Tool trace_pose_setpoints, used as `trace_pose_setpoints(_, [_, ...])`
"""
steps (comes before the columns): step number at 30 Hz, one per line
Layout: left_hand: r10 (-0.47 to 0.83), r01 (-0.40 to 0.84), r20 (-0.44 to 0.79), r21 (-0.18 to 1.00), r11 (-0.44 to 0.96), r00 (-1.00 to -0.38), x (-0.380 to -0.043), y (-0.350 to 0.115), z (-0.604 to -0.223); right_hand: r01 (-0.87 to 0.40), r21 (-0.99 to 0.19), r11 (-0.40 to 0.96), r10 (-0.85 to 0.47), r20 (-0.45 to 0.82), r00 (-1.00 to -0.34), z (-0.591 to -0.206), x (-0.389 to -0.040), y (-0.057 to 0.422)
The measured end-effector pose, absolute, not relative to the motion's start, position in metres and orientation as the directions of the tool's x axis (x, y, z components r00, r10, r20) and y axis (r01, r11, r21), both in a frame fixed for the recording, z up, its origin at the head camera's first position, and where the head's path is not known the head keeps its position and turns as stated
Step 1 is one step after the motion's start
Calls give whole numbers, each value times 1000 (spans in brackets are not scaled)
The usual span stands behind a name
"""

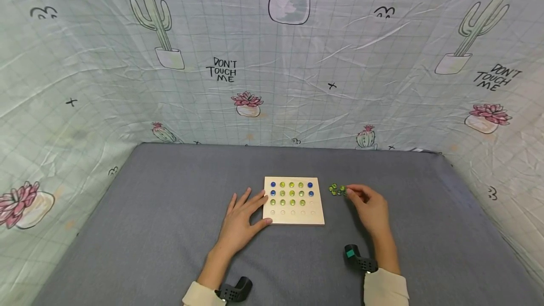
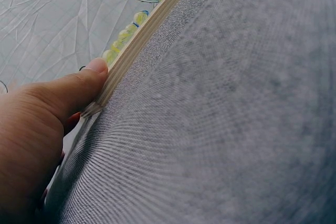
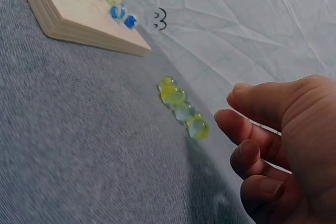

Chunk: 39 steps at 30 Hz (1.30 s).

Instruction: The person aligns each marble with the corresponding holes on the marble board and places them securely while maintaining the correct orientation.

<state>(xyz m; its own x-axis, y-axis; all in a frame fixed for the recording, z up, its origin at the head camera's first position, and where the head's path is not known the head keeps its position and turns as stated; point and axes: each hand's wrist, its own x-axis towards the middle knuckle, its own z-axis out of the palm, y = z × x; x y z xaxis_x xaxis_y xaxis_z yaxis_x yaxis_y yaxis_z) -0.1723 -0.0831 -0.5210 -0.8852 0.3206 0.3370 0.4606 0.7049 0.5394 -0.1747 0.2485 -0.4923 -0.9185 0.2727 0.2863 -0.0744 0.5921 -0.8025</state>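
A square wooden board (image 1: 293, 219) carries rows of yellow-green and blue glass marbles, with blue ones at both ends of its two far rows. Bare round hollows show along its near side. My left hand (image 1: 239, 225) rests at the board's left edge, fingers spread, thumb (image 2: 94, 72) at the near corner. To the right of the board lies a small cluster of yellow-green marbles (image 3: 197, 128) on the cloth. Beside that cluster is my right hand (image 1: 370, 209), its thumb and index fingertip slightly apart and nothing showing between them in the right wrist view.
Grey cloth (image 1: 170, 230) covers the table. A pale curtain (image 1: 297, 74) printed with cacti hangs behind and along both sides. Black wrist bands with camera mounts (image 1: 359, 259) are worn on both forearms.
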Motion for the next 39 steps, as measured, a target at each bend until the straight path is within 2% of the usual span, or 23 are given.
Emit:
trace_pose_setpoints(9, [322, 464, 340, 544, 699, -884, -173, -83, -521, -50, -759, 649, 281, 300, -911, -498, -173, 254])
trace_pose_setpoints(18, [321, 466, 343, 551, 692, -883, -171, -83, -523, -43, -692, 721, 234, 301, -925, -507, -177, 251])
trace_pose_setpoints(39, [317, 458, 338, 541, 706, -886, -172, -82, -523, 11, -677, 736, 260, 268, -928, -510, -180, 251])
